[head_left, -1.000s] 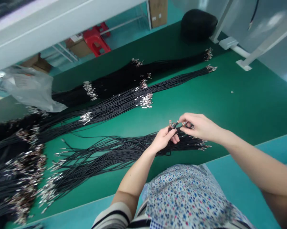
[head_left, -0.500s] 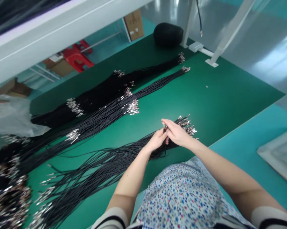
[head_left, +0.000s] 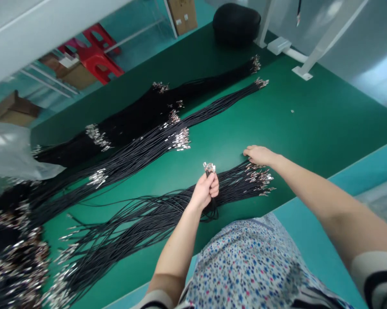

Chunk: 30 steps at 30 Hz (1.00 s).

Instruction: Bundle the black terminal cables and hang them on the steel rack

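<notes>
My left hand (head_left: pixel 206 191) is closed in a fist round a small bunch of black wires (head_left: pixel 210 169), whose metal terminals stick up above my fingers. The bunch belongs to a loose spread of black wires (head_left: pixel 141 216) lying on the green table mat (head_left: pixel 309 128) in front of me. My right hand (head_left: pixel 258 155) reaches out to the right end of that spread, knuckles up, fingers curled down at the terminal ends (head_left: pixel 259 178). Whether it grips a wire is hidden.
Longer bundles of black wires with metal terminals (head_left: pixel 180 139) lie further back, and tangled heaps (head_left: pixel 16 249) fill the left. A clear plastic bag (head_left: pixel 9 154) lies far left. A black pouch (head_left: pixel 236 21) and a white frame foot (head_left: pixel 301 73) stand at the back.
My hands were together at the terminal ends; the right one has now moved off to the right onto the wire ends, while the left keeps its small bunch upright.
</notes>
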Available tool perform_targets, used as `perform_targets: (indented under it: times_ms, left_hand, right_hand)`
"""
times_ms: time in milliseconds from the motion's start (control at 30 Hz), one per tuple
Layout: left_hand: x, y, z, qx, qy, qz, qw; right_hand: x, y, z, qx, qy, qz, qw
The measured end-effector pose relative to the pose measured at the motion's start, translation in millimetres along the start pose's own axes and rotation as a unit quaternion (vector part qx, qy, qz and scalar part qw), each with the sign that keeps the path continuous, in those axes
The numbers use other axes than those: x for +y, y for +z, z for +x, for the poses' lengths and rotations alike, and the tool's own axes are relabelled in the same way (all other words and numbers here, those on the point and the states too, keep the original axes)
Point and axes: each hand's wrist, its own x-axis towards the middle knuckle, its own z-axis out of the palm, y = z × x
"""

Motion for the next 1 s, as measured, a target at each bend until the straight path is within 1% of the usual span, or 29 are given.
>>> perform_targets:
  times_ms: [100,167,233,300,333,400,433,467,500,567,633,667,767,833,900,967,1000]
  left_hand:
    - [11,6,10,0.038,0.039,0.003,0.999]
    - [18,10,14,0.054,0.064,0.019,0.996]
    - [24,14,17,0.066,0.087,0.048,0.993]
    - [29,16,20,0.083,0.123,0.106,0.983]
    - [30,16,21,0.093,0.149,0.15,0.973]
    - [33,18,23,0.105,0.215,0.25,0.938]
    - [33,20,23,0.1,0.244,0.291,0.92]
    - [33,22,21,0.085,0.262,0.316,0.908]
    - [32,24,19,0.059,0.262,0.325,0.907]
    - [30,28,11,-0.011,0.219,0.304,0.927]
    - [26,30,0,-0.062,0.161,0.249,0.953]
    - [24,30,-6,-0.071,0.141,0.216,0.964]
    - [17,27,-19,-0.052,0.118,0.128,0.983]
    - [14,26,-23,-0.043,0.103,0.097,0.989]
    - [12,25,-25,-0.055,0.081,0.074,0.992]
    - [12,25,-25,-0.073,0.058,0.057,0.994]
    - [12,26,-24,-0.076,0.049,0.053,0.994]
  right_hand:
    - [-3,-16,6,-0.071,-0.033,-0.043,0.996]
    - [-2,-29,6,-0.086,-0.033,-0.035,0.995]
    - [0,-48,2,-0.067,-0.028,-0.007,0.997]
    - [-5,-72,-8,-0.015,-0.045,0.016,0.999]
    - [-11,-86,-15,0.014,-0.067,0.023,0.997]
    - [-32,-115,-32,0.052,-0.127,0.035,0.99]
    - [-46,-128,-40,0.061,-0.157,0.043,0.985]
    - [-60,-139,-47,0.063,-0.185,0.057,0.979]
    - [-73,-148,-53,0.064,-0.207,0.078,0.973]
    - [-95,-160,-60,0.078,-0.221,0.131,0.963]
    - [-109,-162,-60,0.1,-0.205,0.174,0.958]
    - [-115,-161,-58,0.108,-0.193,0.185,0.958]
    - [-128,-153,-54,0.116,-0.184,0.17,0.961]
    - [-135,-149,-53,0.128,-0.188,0.141,0.964]
    - [-135,-143,-54,0.145,-0.196,0.141,0.96]
    - [-122,-132,-52,0.15,-0.202,0.2,0.947]
    - [-112,-123,-50,0.15,-0.189,0.243,0.94]
